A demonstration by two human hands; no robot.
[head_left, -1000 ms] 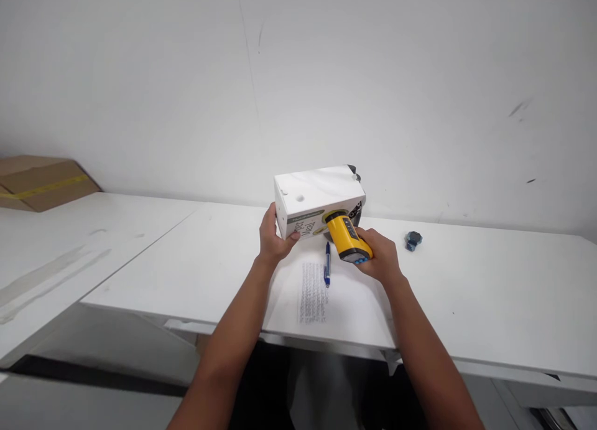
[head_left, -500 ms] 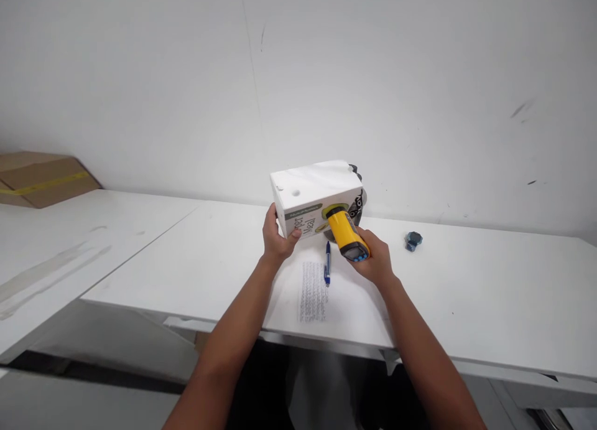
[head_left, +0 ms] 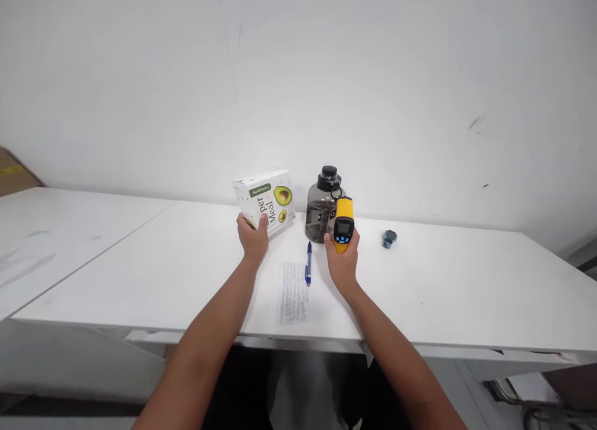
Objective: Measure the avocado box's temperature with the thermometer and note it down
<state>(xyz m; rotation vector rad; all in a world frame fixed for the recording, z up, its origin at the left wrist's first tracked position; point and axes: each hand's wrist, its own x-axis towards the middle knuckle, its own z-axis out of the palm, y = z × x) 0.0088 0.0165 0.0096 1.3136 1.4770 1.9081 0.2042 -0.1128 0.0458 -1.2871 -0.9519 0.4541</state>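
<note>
My left hand point(head_left: 254, 237) grips a white box point(head_left: 261, 200) by its lower left corner. The box is tilted, and its front shows avocado pictures and the word "Meal". In my right hand point(head_left: 342, 259) is a yellow and black infrared thermometer point(head_left: 344, 221), held upright with its small screen and blue buttons facing me. Just behind it stands a dark see-through jug point(head_left: 319, 209) with a black cap, partly hidden by the thermometer. Between my hands a blue pen point(head_left: 308, 265) lies at the right edge of a sheet of handwritten paper point(head_left: 293, 296).
A small dark blue object point(head_left: 388, 238), perhaps a watch, lies to the right on the white table point(head_left: 466, 280). A cardboard box point(head_left: 16, 172) with yellow tape stands at the far left. Behind the table rises a white wall point(head_left: 298, 75).
The white box has moved left and turned its front toward me, away from the thermometer. The thermometer has swung upright, and the jug behind now shows. The camera view has shifted right.
</note>
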